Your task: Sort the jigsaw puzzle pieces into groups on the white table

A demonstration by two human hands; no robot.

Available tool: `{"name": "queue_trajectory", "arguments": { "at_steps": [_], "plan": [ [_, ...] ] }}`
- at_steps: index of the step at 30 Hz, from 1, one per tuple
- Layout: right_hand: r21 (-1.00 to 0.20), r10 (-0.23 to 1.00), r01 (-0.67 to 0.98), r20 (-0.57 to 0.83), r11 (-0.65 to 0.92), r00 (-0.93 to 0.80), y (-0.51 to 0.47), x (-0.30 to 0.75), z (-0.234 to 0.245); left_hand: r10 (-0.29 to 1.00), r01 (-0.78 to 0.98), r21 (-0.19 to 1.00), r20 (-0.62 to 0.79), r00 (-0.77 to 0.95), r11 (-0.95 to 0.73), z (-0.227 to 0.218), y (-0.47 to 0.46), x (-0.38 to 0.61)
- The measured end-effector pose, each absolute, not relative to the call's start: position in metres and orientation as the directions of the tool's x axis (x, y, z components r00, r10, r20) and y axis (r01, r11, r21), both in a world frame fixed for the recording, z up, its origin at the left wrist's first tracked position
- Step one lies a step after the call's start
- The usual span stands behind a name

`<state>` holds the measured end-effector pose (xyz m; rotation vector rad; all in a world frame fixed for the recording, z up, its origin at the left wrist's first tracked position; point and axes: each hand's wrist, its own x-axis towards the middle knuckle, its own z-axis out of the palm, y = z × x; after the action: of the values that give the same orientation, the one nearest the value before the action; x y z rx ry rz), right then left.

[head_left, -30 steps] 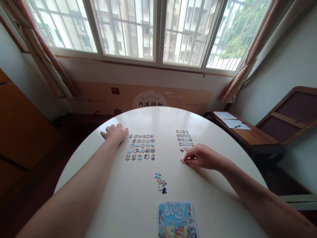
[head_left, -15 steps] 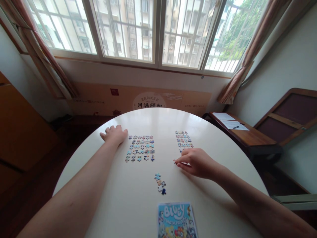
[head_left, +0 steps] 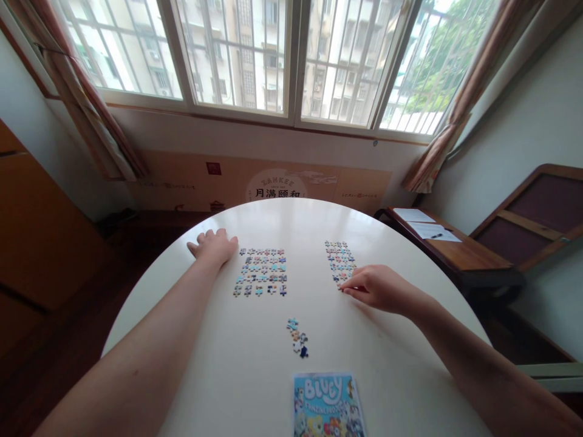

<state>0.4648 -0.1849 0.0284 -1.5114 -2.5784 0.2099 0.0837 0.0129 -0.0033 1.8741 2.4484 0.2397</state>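
Observation:
My right hand pinches a small jigsaw piece at the near edge of the right block of puzzle pieces; the fingers hide part of that block. On the far left of the white table, my left hand rests with its fingers spread, holding nothing. Just right of it lies a larger block of puzzle pieces, set out in rows. Between my arms, closer to me, is a small loose cluster of puzzle pieces. A blue "Bluey" picture card lies nearest to me.
The round white table has its curved far edge near a wall under barred windows. To the right stands a low wooden table with papers and a pen on it. A wooden cabinet is at left.
My right hand has carried the puzzle piece right and slightly away from me, up to the near edge of the right block. My left hand stays in place on the table.

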Motion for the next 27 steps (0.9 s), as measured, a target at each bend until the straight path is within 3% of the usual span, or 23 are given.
{"name": "queue_trajectory", "arguments": {
  "at_steps": [27],
  "plan": [
    [-0.196, 0.855, 0.833, 0.078, 0.517, -0.512, -0.1832, 0.4604, 0.0253, 0.961, 0.954, 0.164, 0.073, -0.267, 0.252, -0.0077, 0.0165, 0.082]
  ]
}}
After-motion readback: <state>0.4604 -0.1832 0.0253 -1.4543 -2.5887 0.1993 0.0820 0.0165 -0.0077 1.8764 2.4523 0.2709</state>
